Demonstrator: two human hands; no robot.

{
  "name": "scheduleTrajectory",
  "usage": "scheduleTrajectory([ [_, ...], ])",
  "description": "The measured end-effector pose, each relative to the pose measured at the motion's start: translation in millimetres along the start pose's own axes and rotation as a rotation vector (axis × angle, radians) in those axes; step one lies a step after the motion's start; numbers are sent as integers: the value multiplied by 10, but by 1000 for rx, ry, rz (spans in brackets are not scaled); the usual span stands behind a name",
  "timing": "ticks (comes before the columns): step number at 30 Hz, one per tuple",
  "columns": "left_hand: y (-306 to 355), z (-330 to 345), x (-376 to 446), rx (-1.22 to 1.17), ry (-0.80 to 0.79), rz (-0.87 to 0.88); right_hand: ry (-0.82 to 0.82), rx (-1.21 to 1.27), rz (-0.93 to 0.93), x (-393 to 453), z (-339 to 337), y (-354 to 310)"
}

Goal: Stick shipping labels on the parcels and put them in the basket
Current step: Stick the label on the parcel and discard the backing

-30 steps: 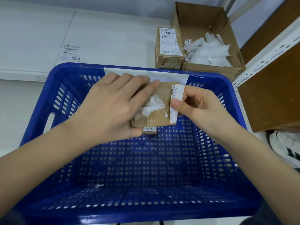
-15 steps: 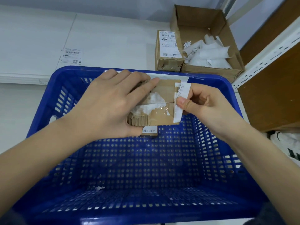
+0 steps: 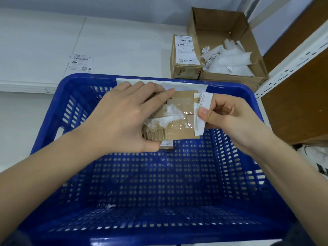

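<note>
Blue perforated plastic basket across most of the view, walls slotted, floor dotted with round holes; white tape strip along its far rim at 12 o'clock. Beyond, at 1 o'clock, an open cardboard box heaped with crumpled white backing papers, and just beside it a small labelled parcel lying flat. Loose label sheet on the white table at 10 o'clock.

Above the basket's far half: brown cardboard parcel, matte, glossy with clear tape, patched with torn white paper remnants, long axis running 9 to 3. Left hand clamped over its 9 o'clock end, fingers curled across the top, thumb beneath. Right hand at the 3 o'clock end, thumb and forefinger pinching a thin white label, upright strip, long axis 12 to 6, crossing the parcel's. Label's inner edge apparently touching the box.

Probably the sticking step: label lying directly at 3 o'clock of the bare face, so a flattening toward 9. Flimsy paper, likely to crease.
</note>
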State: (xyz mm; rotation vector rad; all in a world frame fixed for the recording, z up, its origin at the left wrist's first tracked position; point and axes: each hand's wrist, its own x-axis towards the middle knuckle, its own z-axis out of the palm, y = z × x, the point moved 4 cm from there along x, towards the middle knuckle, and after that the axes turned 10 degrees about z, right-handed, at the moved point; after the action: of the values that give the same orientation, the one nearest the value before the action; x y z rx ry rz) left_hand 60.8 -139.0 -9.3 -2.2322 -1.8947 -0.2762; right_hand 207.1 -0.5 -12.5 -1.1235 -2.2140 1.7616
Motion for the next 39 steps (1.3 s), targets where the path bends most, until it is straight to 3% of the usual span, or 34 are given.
scheduleTrajectory([
  [25,-7,89,-76,-49,-51,-122,-79,228,149,33,-33,109],
  [31,33,145,-62,25,-90,-67,-37,101,50,32,-96,13],
  [39,61,145,-52,38,-99,-71,-181,129,-2,75,226,50],
])
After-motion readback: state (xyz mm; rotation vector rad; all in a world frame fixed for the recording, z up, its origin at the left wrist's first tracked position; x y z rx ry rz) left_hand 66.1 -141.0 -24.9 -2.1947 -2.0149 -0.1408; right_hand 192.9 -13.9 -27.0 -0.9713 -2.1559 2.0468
